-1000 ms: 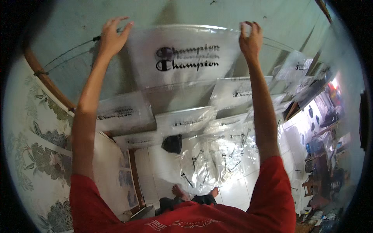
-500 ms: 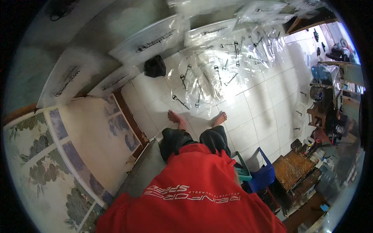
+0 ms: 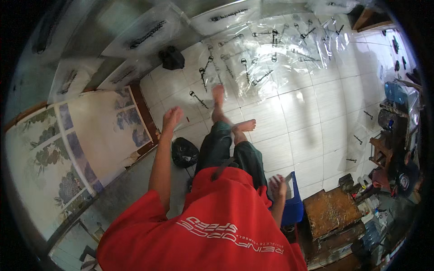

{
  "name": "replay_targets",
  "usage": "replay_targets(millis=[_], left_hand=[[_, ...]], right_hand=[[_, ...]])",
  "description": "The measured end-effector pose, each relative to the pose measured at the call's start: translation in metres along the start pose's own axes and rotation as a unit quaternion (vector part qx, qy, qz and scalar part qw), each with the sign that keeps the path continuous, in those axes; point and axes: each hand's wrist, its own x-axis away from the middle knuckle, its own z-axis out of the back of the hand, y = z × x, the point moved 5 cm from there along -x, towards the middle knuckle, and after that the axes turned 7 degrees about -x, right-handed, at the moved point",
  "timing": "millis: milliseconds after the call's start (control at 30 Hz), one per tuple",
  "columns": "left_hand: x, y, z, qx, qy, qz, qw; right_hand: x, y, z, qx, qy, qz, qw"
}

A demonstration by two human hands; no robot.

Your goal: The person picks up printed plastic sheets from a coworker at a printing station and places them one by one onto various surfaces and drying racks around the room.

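Observation:
My left hand point(image 3: 172, 118) is stretched forward with its fingers apart and holds nothing. It hovers near the brown wooden edge of a floral panel point(image 3: 104, 131), above a black bag point(image 3: 184, 152) on the floor. My right hand point(image 3: 277, 185) is low at my side and rests open on a blue stool point(image 3: 293, 204). My bare feet point(image 3: 244, 125) stand on white floor tiles. Clear plastic sheets with black print point(image 3: 271, 49) lie spread on the floor ahead of my feet.
More printed plastic sheets point(image 3: 149, 34) hang or lean along the grey wall at the top left. A small black object point(image 3: 171, 58) sits by the wall. A worn wooden table point(image 3: 332, 212) and cluttered shelves point(image 3: 398, 135) stand on the right.
A second ago both hands held a printed clear sheet up against the wall. They have let it go and dropped; the view now tilts down at the floor and my feet.

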Motion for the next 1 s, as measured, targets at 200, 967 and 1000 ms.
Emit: replay_targets(millis=[200,967,1000], left_hand=[[0.03,0.015,-0.184,0.033,-0.05,0.012,0.998],[0.167,0.483,-1.155,-0.187,-0.403,-0.236,0.864],[0.198,0.509,-1.203,-0.201,-0.419,-0.235,0.854]], right_hand=[[-0.045,-0.173,0.097,0.051,0.076,0.175,0.98],[-0.095,-0.507,0.246,-0.316,0.198,-0.041,0.927],[-0.119,-0.536,0.249,-0.31,0.181,-0.028,0.933]])
